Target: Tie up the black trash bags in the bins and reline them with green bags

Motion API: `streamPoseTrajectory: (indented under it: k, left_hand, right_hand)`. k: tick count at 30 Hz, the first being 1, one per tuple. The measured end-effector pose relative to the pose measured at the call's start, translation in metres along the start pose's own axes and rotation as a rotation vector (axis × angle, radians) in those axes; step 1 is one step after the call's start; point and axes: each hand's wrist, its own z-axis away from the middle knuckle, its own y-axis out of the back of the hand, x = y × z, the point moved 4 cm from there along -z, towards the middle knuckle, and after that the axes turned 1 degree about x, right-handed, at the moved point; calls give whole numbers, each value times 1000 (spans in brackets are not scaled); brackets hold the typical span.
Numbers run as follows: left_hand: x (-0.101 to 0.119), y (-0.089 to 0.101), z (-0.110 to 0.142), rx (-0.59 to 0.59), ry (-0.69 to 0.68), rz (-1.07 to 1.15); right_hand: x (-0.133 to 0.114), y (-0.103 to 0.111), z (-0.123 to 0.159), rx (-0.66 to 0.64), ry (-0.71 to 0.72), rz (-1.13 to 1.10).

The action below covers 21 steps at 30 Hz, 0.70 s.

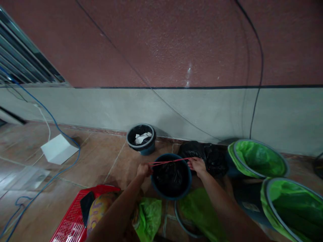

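Note:
My left hand (143,170) and my right hand (197,166) each pinch one end of a thin red band (168,162), stretched taut between them. The band hangs just above the far rim of a small blue bin (186,189) lined with a black bag. Both hands are closed on the band, one on each side of the bin. A full black bag (205,155) lies just behind my right hand.
Another small bin (148,145) with white paper in it stands by the wall. Two green-lined bins (257,158) (292,205) sit at the right. A red crate (73,218), green bags (148,215), a white box (58,148) and a blue cable (63,134) lie on the tiled floor.

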Motion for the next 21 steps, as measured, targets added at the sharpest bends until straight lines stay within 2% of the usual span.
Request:
streamPoseTrajectory:
  k: [2, 5, 7, 9, 11, 14, 16, 18, 19, 20, 21]
  left_hand:
    - [-2, 2, 6, -107, 60, 151]
    - [16, -2, 16, -308, -33, 448]
    - [34, -10, 23, -447, -100, 598]
    - [54, -22, 31, -543, -187, 630]
    - [72, -37, 39, -578, -369, 502]
    - [91, -66, 52, -599, -634, 20]
    - [95, -86, 56, -595, -749, -300]
    - [95, -100, 54, -537, -828, -474]
    - [95, -104, 52, -496, -856, -504]
    - [94, -107, 50, -458, -874, -516]
    - [92, -109, 48, -428, -882, -523]
  right_hand:
    - [5, 3, 1, -7, -6, 3]
    - [3, 4, 5, -26, 5, 13]
    - [-7, 1, 8, -109, 48, 68]
    - [-25, -4, 15, -238, 141, 151]
    - [-48, -11, 27, -367, 273, 234]
    - [-84, -25, 50, -540, 479, 364]
    - [-100, -36, 64, -661, 579, 437]
    - [-106, -42, 71, -790, 620, 449]
    - [-105, -41, 71, -827, 610, 419]
    - [-102, -34, 68, -810, 581, 377]
    - [-96, -23, 62, -715, 550, 345]
